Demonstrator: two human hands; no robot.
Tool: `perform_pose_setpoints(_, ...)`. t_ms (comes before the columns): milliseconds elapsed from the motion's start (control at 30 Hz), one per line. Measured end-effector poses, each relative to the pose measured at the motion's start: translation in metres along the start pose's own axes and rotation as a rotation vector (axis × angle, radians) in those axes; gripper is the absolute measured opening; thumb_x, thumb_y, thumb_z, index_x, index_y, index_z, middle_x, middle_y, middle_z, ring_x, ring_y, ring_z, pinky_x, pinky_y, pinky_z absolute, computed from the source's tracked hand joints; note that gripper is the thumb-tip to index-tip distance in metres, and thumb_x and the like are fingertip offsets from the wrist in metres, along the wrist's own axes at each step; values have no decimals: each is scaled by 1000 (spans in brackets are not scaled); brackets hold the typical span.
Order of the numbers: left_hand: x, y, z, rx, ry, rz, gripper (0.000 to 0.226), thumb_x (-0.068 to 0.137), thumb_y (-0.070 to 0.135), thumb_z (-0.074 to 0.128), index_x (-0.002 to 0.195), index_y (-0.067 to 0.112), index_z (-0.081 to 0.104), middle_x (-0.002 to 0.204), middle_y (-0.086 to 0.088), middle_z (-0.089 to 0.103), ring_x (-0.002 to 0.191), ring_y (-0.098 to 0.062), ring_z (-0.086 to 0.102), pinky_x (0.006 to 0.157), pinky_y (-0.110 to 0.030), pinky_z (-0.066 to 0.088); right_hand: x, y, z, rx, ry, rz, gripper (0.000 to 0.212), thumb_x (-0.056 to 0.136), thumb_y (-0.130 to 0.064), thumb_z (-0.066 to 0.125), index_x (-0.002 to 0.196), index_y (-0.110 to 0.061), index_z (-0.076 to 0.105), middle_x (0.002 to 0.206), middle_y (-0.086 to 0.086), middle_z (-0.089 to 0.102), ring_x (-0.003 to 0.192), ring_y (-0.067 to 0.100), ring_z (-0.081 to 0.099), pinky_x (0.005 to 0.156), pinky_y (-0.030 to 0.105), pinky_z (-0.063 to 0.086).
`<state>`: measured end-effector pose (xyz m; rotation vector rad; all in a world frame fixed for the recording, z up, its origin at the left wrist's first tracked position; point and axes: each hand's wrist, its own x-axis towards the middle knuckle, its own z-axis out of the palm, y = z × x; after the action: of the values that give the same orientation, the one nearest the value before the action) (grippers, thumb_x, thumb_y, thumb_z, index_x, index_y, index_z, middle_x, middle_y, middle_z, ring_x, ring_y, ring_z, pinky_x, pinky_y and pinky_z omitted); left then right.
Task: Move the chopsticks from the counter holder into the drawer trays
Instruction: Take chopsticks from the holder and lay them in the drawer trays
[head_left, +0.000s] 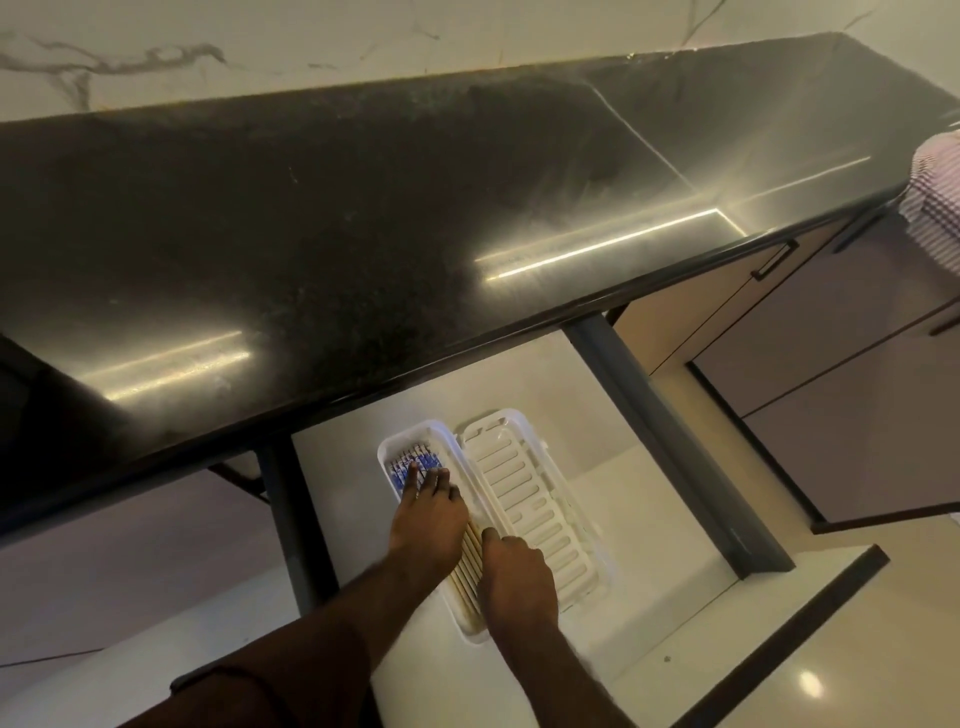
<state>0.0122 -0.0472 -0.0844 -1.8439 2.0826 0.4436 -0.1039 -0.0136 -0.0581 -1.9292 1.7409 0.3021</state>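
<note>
A pulled-out white drawer (649, 519) holds two long white trays side by side. The left tray (387, 452) carries several chopsticks (470, 566) with wooden shafts and blue-and-white patterned ends (402, 467). My left hand (428, 512) lies flat on them, fingers spread over the patterned ends. My right hand (514, 574) rests at the near part of that tray, thumb stretched toward the shafts; its fingers are turned under and hidden. The right tray (535, 499), slotted, is empty. No counter holder is in view.
A dark polished counter (363, 218) overhangs the drawer's back. Grey drawer rails (665, 436) run along both sides. A cabinet door (857, 415) hangs open at right. A striped cloth (935, 192) shows at the right edge. Glossy floor lies below.
</note>
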Motion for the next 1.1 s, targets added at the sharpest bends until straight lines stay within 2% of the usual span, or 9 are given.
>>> perform_pose_setpoints(200, -26, -4, -50, -311, 249, -35, 39, 95, 28, 51, 132, 15, 51, 141, -8, 52, 130, -26, 46, 116, -43, 27, -13, -20, -86, 79, 208, -39, 31, 96, -38, 52, 123, -23, 56, 116, 3, 69, 99, 22, 69, 87, 36, 55)
perform_pose_setpoints(333, -59, -22, -114, -477, 515, -29, 44, 96, 30, 52, 138, 19, 46, 150, -5, 42, 141, -22, 32, 116, -38, 19, -31, -54, -158, 138, 384, -95, 47, 91, -41, 62, 134, -23, 54, 125, 3, 67, 108, 24, 67, 95, 38, 52)
perform_pose_setpoints(433, -93, -52, -170, -570, 701, -30, 46, 97, 30, 49, 141, 18, 42, 152, -4, 38, 143, -20, 27, 115, -33, 15, -48, -95, -200, 169, 498, -195, 44, 94, -36, 60, 135, -21, 53, 124, 5, 68, 112, 23, 65, 96, 36, 52)
perform_pose_setpoints(667, -181, -183, -233, -592, 1044, -122, 40, 92, 20, 60, 131, 14, 55, 140, -7, 53, 134, -22, 43, 108, -31, 30, -83, -236, -235, 325, 738, -493, 26, 93, -28, 61, 117, -20, 66, 102, 3, 76, 94, 21, 71, 87, 38, 55)
perform_pose_setpoints(733, -203, -230, -227, -595, 1069, -146, 39, 90, 19, 62, 128, 14, 58, 137, -8, 56, 132, -22, 46, 107, -32, 35, -83, -287, -223, 346, 729, -536, 24, 91, -30, 63, 113, -23, 68, 101, -1, 77, 93, 18, 71, 88, 34, 54)
perform_pose_setpoints(833, -230, -296, -212, -575, 1079, -204, 39, 88, 15, 65, 126, 11, 59, 135, -9, 58, 130, -22, 49, 106, -32, 38, -80, -357, -194, 375, 639, -611, 21, 89, -30, 65, 108, -23, 71, 96, -5, 77, 87, 6, 69, 76, -1, 37)
perform_pose_setpoints(867, -238, -316, -205, -589, 1076, -229, 40, 87, 12, 66, 126, 10, 59, 134, -10, 58, 129, -22, 50, 106, -32, 38, -78, -379, -183, 376, 594, -631, 22, 89, -30, 66, 109, -22, 71, 95, -6, 76, 84, 2, 67, 70, -6, 33)
perform_pose_setpoints(1000, -262, -379, -181, -630, 1028, -336, 43, 85, 7, 67, 127, 9, 59, 135, -11, 57, 129, -23, 49, 107, -32, 37, -69, -448, -143, 401, 416, -656, 22, 91, -29, 64, 112, -25, 69, 99, -8, 74, 78, -7, 55, 60, -3, 35)
perform_pose_setpoints(1100, -267, -407, -169, -676, 1030, -389, 47, 82, 1, 69, 127, 8, 59, 133, -13, 58, 127, -23, 52, 105, -30, 37, -58, -482, -118, 379, 295, -605, 31, 91, -27, 64, 122, -23, 63, 110, -3, 72, 94, 2, 64, 78, 13, 51)
